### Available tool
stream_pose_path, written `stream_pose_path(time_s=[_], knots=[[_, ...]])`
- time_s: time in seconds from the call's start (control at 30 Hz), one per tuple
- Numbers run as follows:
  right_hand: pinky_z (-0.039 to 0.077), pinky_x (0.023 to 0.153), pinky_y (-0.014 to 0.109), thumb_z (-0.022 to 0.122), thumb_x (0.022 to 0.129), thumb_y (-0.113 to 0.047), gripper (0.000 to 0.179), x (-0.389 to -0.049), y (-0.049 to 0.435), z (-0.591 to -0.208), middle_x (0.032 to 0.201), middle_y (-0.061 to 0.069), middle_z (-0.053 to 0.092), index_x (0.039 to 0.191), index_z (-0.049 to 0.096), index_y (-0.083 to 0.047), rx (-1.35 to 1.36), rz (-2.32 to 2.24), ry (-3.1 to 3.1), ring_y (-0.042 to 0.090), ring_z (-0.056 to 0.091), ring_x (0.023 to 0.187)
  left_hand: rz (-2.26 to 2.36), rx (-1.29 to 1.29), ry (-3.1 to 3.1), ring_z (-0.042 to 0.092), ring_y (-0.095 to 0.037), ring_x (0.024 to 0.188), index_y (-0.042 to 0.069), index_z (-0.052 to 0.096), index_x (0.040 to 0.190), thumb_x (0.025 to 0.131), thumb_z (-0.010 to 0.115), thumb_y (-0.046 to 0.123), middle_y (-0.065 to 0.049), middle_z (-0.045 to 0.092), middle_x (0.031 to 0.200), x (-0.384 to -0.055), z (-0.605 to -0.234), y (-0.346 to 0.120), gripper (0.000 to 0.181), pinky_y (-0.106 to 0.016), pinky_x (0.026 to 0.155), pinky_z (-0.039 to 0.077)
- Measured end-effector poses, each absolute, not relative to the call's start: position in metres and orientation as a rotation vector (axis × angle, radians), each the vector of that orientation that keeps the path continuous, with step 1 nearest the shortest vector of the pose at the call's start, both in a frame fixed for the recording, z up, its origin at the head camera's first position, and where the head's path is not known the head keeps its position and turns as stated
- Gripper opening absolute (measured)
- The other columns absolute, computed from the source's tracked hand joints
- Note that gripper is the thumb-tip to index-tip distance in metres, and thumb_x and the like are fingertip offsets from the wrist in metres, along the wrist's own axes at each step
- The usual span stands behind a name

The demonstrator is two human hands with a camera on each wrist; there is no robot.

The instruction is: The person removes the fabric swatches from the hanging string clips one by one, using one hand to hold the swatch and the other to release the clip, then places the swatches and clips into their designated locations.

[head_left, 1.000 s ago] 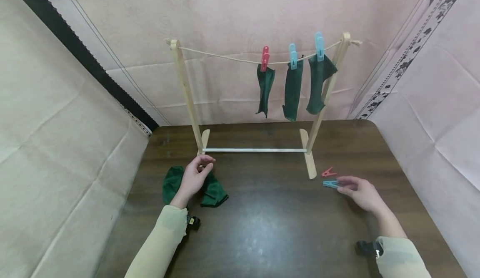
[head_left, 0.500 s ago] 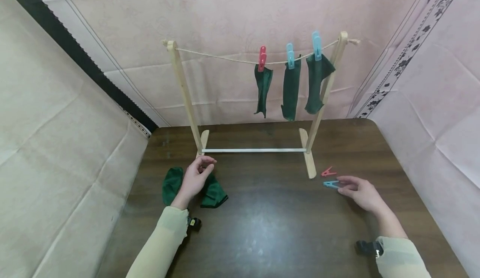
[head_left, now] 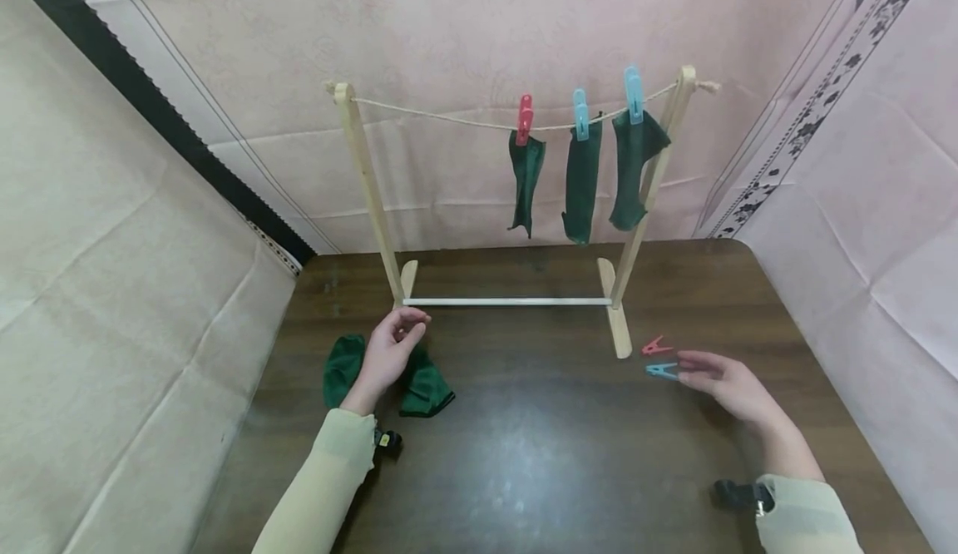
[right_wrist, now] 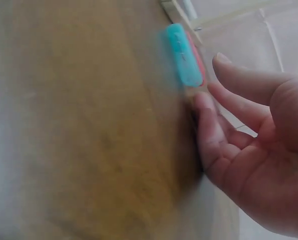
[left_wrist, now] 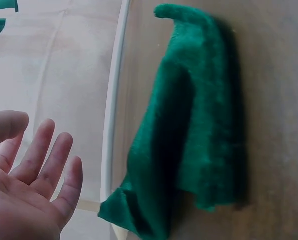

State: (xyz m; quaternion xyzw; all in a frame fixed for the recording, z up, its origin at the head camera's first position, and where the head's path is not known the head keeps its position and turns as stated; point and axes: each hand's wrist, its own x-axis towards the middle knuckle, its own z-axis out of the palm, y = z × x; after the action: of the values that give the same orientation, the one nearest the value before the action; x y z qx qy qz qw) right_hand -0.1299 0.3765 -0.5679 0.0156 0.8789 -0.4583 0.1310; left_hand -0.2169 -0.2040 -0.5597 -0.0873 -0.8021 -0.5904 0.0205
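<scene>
In the head view my left hand (head_left: 384,358) hovers over a dark green piece of cloth (head_left: 428,388) on the table and hides its middle. That hand's fingers are loosely bent; the left wrist view shows them holding nothing, apart from the green cloth (left_wrist: 199,130). My right hand (head_left: 726,386) is over the table at the right, its fingertips just beside a blue clothespin (head_left: 662,370). A small gap separates thumb and fingers from the blue clothespin (right_wrist: 185,57) in the right wrist view. Just behind it lies a red clothespin (head_left: 656,345).
A wooden rack (head_left: 362,167) with a white crossbar (head_left: 509,301) stands at the table's back. From its string hang three green sock-like cloths (head_left: 580,184), pinned by one red clothespin (head_left: 525,120) and two blue ones. Pale fabric sheets (head_left: 464,30) surround the table (head_left: 494,471).
My right hand has shifted very slightly right, away from the blue clothespin. The left hand stays practically still over the green cloth. The view has moved a little.
</scene>
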Motion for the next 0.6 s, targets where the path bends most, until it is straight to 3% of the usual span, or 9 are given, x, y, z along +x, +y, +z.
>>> stream_pose_path(time_s=[0.1,0.17,0.27,0.37,0.43,0.6], knots=[[0.050,0.090,0.021,0.070,0.106,-0.036,0.063,-0.132,0.379,-0.562,0.149,0.026,0.059,0.153,0.053,0.003,0.032,-1.330,2.533,0.034,0.065,0.126,-1.852,-0.298,-2.468,0.062,-0.029,0.117,0.007,0.069,0.126,0.109,0.066,0.021,-0.010,0.071,0.127,-0.219,-0.556,-0.204,0.022,-0.046,0.097,0.048],[0.052,0.089,0.022,0.068,0.107,-0.036,0.064,-0.134,0.382,-0.557,0.150,0.026,0.059,0.154,0.051,0.003,0.017,-1.311,2.537,0.033,0.066,0.125,-1.855,-0.321,-2.464,0.062,-0.027,0.116,0.008,0.069,0.127,0.109,0.066,0.022,-0.009,0.071,0.127,-0.221,-0.553,-0.202,0.022,-0.047,0.097,0.049],[0.055,0.097,0.034,0.066,0.108,-0.037,0.065,-0.139,0.383,-0.546,0.151,0.026,0.057,0.156,0.048,0.003,0.005,-1.307,2.534,0.037,0.065,0.129,-1.851,-0.350,-2.460,0.063,-0.025,0.115,0.011,0.070,0.126,0.109,0.067,0.022,-0.007,0.071,0.126,-0.225,-0.548,-0.200,0.020,-0.047,0.097,0.050],[0.052,0.103,0.050,0.065,0.109,-0.038,0.065,-0.146,0.380,-0.530,0.153,0.025,0.057,0.158,0.047,0.000,-0.007,-1.306,2.549,0.041,0.059,0.134,-1.837,-0.378,-2.456,0.063,-0.025,0.115,0.012,0.070,0.125,0.109,0.067,0.022,-0.006,0.072,0.125,-0.230,-0.540,-0.197,0.019,-0.047,0.098,0.051],[0.049,0.104,0.054,0.065,0.109,-0.039,0.065,-0.151,0.376,-0.517,0.153,0.024,0.056,0.159,0.047,-0.002,-0.019,-1.321,2.548,0.042,0.055,0.138,-1.824,-0.398,-2.454,0.064,-0.024,0.115,0.013,0.070,0.124,0.109,0.067,0.022,-0.006,0.072,0.124,-0.233,-0.534,-0.196,0.019,-0.045,0.097,0.051],[0.053,0.097,0.031,0.067,0.107,-0.042,0.064,-0.163,0.364,-0.485,0.149,0.020,0.062,0.158,0.050,-0.008,-0.091,-1.262,2.609,0.034,0.060,0.135,-1.792,-0.455,-2.465,0.063,-0.024,0.117,0.013,0.069,0.125,0.109,0.067,0.022,-0.005,0.071,0.125,-0.242,-0.515,-0.191,0.019,-0.046,0.098,0.050]])
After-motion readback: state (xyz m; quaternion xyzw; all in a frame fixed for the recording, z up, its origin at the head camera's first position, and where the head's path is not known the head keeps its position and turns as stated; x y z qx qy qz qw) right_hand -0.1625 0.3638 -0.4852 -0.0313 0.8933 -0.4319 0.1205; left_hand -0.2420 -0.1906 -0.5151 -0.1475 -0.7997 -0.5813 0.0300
